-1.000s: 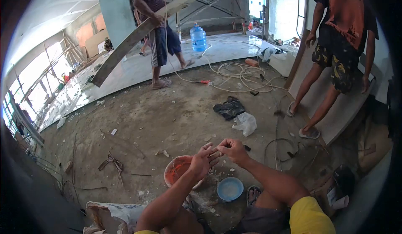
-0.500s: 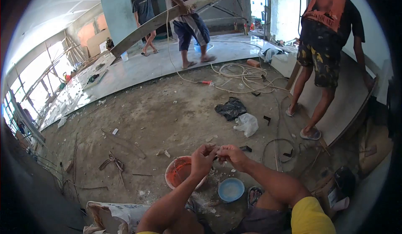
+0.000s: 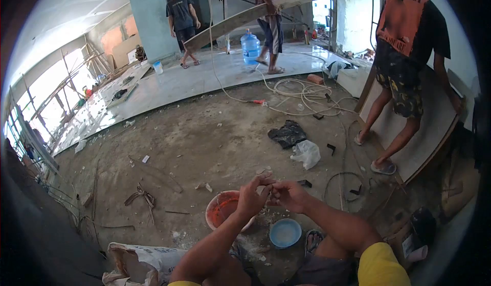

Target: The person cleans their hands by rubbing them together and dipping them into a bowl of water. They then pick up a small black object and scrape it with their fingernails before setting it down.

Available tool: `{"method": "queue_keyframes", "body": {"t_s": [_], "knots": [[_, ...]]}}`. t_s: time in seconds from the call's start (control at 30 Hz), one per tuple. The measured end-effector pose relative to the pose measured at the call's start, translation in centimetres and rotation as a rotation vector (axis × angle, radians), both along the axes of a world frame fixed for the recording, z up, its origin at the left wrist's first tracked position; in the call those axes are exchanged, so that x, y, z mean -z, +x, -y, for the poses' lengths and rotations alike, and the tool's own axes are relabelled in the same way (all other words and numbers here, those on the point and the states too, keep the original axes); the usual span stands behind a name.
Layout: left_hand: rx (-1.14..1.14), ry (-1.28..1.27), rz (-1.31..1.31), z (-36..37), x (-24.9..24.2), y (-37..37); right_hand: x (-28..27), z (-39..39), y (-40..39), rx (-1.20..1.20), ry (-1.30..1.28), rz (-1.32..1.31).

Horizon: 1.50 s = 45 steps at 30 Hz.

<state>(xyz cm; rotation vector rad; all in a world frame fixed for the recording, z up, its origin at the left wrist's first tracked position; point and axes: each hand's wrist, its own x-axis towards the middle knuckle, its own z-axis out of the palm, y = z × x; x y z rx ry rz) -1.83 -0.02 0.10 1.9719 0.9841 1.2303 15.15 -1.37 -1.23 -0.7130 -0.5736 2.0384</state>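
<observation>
Above the dusty floor, my left hand (image 3: 253, 196) and my right hand (image 3: 290, 195) meet at the fingertips. The fingers of both are bent and pressed together; whatever they pinch is too small to make out. Behind my left wrist stands a round tub (image 3: 210, 213) with reddish-orange insides. A light blue bowl (image 3: 285, 233) sits on the floor below my right hand, near my sandalled foot. An open paper sack (image 3: 153, 258) lies at the lower left.
One person (image 3: 270, 20) carries a long board (image 3: 240, 22); another (image 3: 180, 20) stands behind it. At right a person (image 3: 406, 45) bends over a large panel (image 3: 429, 127). Black plastic (image 3: 287, 134), a clear bag (image 3: 307, 154) and a coiled hose (image 3: 302, 92) lie ahead.
The person with the long board has moved right, uncovering a blue water bottle. The view has shifted slightly. My hands remain together, with the fingers slightly rearranged.
</observation>
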Motion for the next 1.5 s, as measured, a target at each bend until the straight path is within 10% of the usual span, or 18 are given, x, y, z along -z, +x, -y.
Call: {"method": "queue_keyframes", "body": {"t_s": [0.83, 1.5], "knots": [[0.179, 0.470, -0.072, 1.0, -1.9, -1.4, 0.2, 1.5, 0.1, -0.339, 0.103, -0.375], [-0.023, 0.137, 0.109, 0.2, -0.8, -1.2, 0.5, 1.5, -0.8, -0.217, 0.092, -0.305]]}}
